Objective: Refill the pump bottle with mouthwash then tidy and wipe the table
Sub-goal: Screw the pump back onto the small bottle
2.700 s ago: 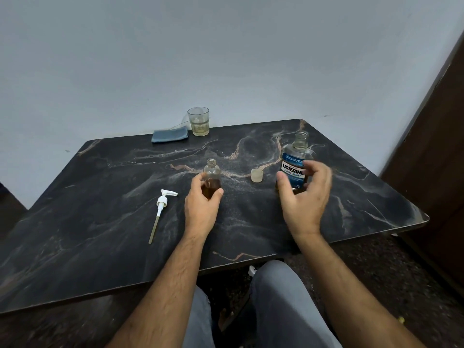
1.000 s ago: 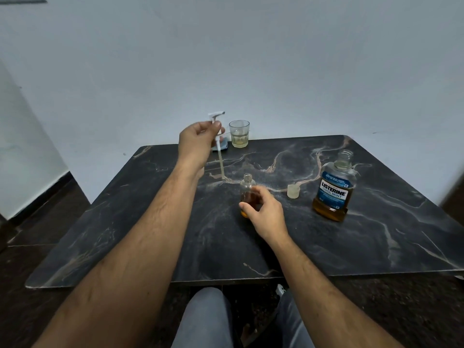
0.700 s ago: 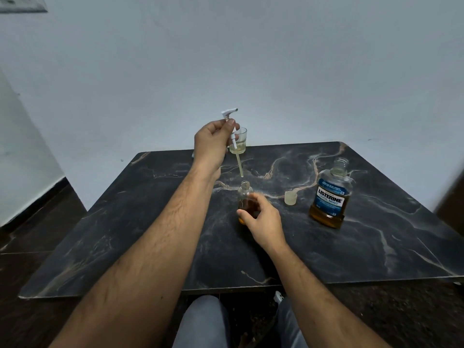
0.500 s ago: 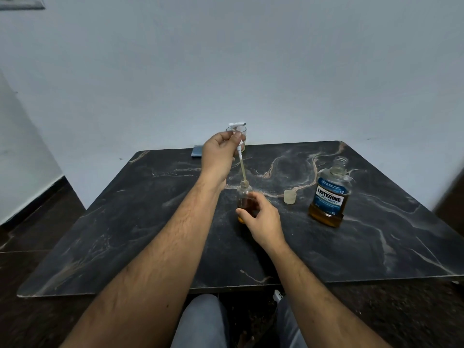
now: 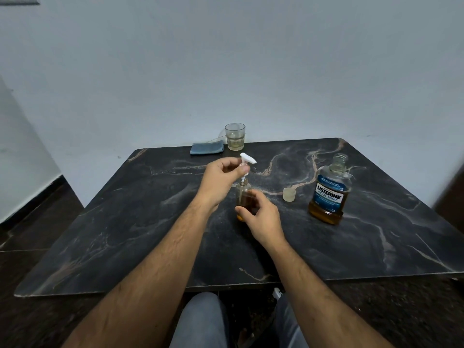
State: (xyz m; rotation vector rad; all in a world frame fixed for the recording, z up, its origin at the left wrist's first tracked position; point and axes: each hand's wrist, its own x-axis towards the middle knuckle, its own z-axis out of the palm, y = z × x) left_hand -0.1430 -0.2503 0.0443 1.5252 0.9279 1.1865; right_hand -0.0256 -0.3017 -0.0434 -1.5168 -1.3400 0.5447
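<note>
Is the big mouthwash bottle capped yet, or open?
Open. The mouthwash bottle stands upright with a bare neck, and its cap sits apart on the table to its left.

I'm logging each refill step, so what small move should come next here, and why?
Probably lower the pump head fully and twist it tight. The left hand pinches it above the small bottle, its tube already inside the neck but the collar not seated, while the right hand steadies the bottle on the table.

Plain room: marble-look table [image 5: 125, 234], bare wall [image 5: 226, 59]
</note>
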